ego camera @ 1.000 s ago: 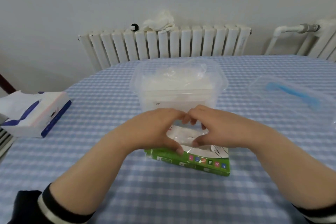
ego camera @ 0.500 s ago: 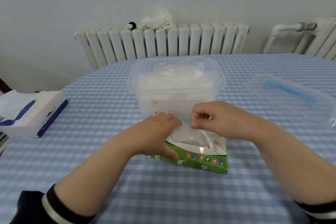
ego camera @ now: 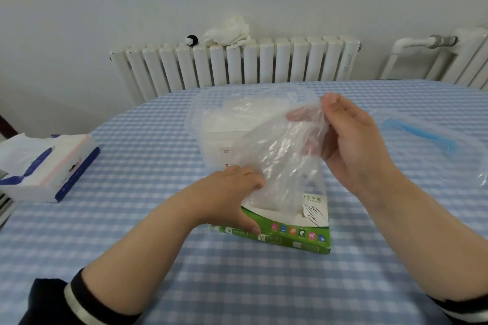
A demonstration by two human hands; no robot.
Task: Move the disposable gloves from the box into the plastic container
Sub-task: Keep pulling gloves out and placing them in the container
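A green and white glove box (ego camera: pixel 290 232) lies flat on the checked tablecloth in front of me. My left hand (ego camera: pixel 224 195) presses on its left edge, thumb on the front side. My right hand (ego camera: pixel 351 145) pinches a clear disposable glove (ego camera: pixel 280 163) at its top; the glove hangs stretched from my fingers down to the box opening. Right behind the box stands the clear plastic container (ego camera: pixel 211 119), open, with a pile of clear gloves inside.
The container's clear lid with a blue handle (ego camera: pixel 422 134) lies at the right. A tissue pack (ego camera: pixel 50 163) sits at the left table edge. White radiators (ego camera: pixel 237 66) with a cloth on top stand behind the table.
My right hand has risen up and to the right, drawing a glove out of the box. My left hand has stayed on the box's left edge.
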